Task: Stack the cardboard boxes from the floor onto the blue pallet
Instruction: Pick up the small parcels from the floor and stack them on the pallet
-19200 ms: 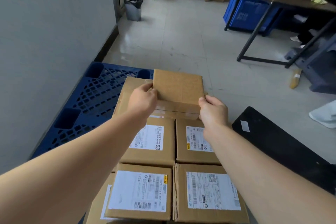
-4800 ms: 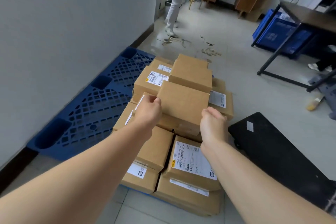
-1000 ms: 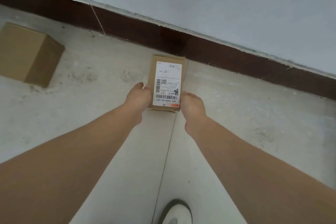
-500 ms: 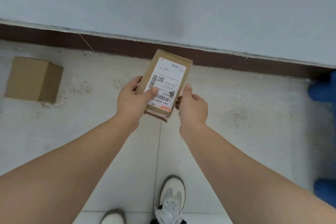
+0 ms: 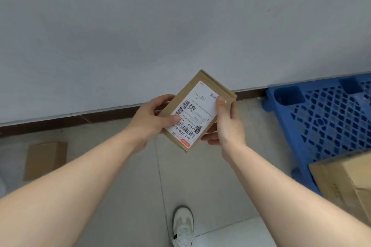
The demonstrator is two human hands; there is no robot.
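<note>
I hold a small flat cardboard box with a white shipping label up in the air in front of the wall, tilted to the right. My left hand grips its left edge with the thumb on the label. My right hand grips its right edge. The blue pallet lies on the floor at the right, against the wall. A stacked cardboard box on the pallet shows at the lower right. Another cardboard box sits on the floor at the left.
A grey wall with a dark brown skirting board runs across the view. My shoe stands on the tiled floor below my arms.
I have lifted the labelled box off the floor and turned to the right. The blue pallet and its stacked box have come into view; the floor box has slid to the left.
</note>
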